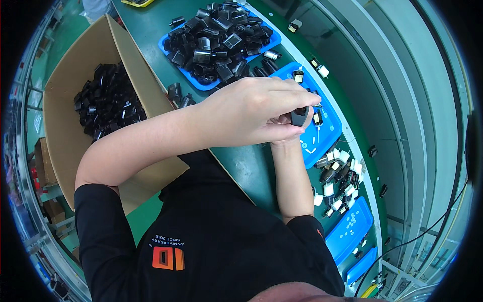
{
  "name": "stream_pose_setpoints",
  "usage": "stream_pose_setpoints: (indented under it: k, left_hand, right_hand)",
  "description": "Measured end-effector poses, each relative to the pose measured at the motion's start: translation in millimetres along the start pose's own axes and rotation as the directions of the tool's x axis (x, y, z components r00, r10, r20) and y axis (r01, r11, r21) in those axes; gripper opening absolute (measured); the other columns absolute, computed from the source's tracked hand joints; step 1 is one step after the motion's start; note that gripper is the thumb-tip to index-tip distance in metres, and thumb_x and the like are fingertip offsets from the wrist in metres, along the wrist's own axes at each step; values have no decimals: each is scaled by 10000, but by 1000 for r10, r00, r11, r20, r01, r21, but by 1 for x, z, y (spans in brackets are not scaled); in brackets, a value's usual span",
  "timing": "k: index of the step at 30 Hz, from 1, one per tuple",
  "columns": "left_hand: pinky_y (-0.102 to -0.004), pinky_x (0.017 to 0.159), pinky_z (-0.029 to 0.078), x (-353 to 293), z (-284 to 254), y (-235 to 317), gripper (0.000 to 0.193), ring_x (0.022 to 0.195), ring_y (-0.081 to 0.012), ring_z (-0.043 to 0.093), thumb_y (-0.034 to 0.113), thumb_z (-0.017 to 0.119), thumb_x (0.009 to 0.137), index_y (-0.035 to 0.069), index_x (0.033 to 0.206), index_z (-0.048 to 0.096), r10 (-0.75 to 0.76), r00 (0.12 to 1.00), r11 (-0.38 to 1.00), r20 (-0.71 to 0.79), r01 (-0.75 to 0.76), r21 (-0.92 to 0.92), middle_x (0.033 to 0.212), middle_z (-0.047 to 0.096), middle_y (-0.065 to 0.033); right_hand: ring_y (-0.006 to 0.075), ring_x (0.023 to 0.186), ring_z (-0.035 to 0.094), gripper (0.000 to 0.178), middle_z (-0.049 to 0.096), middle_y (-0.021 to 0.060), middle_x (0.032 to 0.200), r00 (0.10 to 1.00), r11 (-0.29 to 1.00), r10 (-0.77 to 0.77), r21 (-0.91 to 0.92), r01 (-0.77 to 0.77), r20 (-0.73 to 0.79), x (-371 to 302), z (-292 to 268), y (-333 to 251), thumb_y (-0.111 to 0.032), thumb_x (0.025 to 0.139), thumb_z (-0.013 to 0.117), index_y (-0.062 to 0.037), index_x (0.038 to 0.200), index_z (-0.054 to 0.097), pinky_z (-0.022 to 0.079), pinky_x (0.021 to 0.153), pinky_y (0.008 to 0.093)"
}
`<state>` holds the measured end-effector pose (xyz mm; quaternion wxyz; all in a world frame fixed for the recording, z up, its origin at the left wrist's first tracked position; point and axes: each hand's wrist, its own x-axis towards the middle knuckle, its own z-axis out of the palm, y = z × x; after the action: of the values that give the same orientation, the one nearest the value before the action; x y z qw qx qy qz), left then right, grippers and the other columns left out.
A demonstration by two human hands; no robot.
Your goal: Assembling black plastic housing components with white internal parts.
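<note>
My left hand (254, 108) reaches over the bench with its fingers closed around a small black plastic housing (300, 117), whose end shows between thumb and fingertips. Below and behind it is my right hand (289, 143), mostly covered by the left, so its grip does not show. Both hands meet above the edge of a blue tray (332, 123). In that tray lie small parts with yellow-wrapped bodies (317, 118), white pins and small round pieces.
A blue tray (188, 78) heaped with black housings stands at the far side. At left is an open cardboard box (65, 100) full of black parts. White-and-black parts (337, 176) are piled at right, beside another blue tray (334, 241). Loose parts lie along the bench edge.
</note>
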<state>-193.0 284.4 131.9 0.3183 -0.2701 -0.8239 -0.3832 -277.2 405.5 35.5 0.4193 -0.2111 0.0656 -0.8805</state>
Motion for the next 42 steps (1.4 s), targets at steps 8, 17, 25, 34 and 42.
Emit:
stream_pose_setpoints:
  k: [8, 17, 25, 34, 42]
  left_hand:
    - [-244, 597, 525, -1, -7, -5, 521, 730, -171, 646, 72, 799, 714, 38, 1206, 630, -22, 999, 999, 30, 21, 31, 1103, 676, -113]
    - [-408, 929, 431, -4, -11, -16, 913, 1166, -319, 529, 109, 816, 589, 9, 1403, 414, 12, 998, 940, 58, -31, 338, 1323, 507, -171]
    - [-394, 1035, 374, -25, -6, -22, 1000, 1231, -245, 449, 42, 632, 721, 68, 1472, -27, -534, 753, 808, 384, 588, -27, 1319, 385, -170]
    - [-461, 1060, 232, -19, 2, -20, 1041, 1219, -370, 334, 487, 706, 746, -49, 1436, 141, -350, 910, 936, 221, 334, 108, 1271, 317, -234]
    - [-365, 1068, 294, -13, 5, -7, 780, 1197, -277, 442, 325, 702, 850, -34, 1421, 310, -340, 931, 935, 131, 350, -62, 1248, 464, -158]
  right_hand:
    - [193, 1024, 534, 755, 512, 100, 1189, 888, 509, -457, -804, 307, 50, 7, 3, -18, -507, 713, 680, -25, 1250, 460, 400, 914, 300]
    - [105, 1005, 495, 656, 579, 14, 1105, 998, 524, -52, -849, 65, 45, -6, 43, -42, -54, 651, 778, 7, 1265, 555, 379, 935, 255]
    - [187, 1157, 560, 739, 580, 123, 1225, 977, 695, -212, -698, 171, 29, -7, 56, -18, -20, 597, 800, 45, 1270, 501, 424, 1029, 319]
    - [204, 1003, 579, 643, 592, 118, 1143, 973, 919, -202, -367, 147, -114, -18, 53, -6, -175, 779, 679, 33, 1340, 443, 473, 889, 339]
    - [207, 918, 578, 714, 589, 125, 1074, 927, 897, -343, -346, 275, -154, -23, 46, 5, -261, 718, 713, 41, 1311, 452, 475, 849, 325]
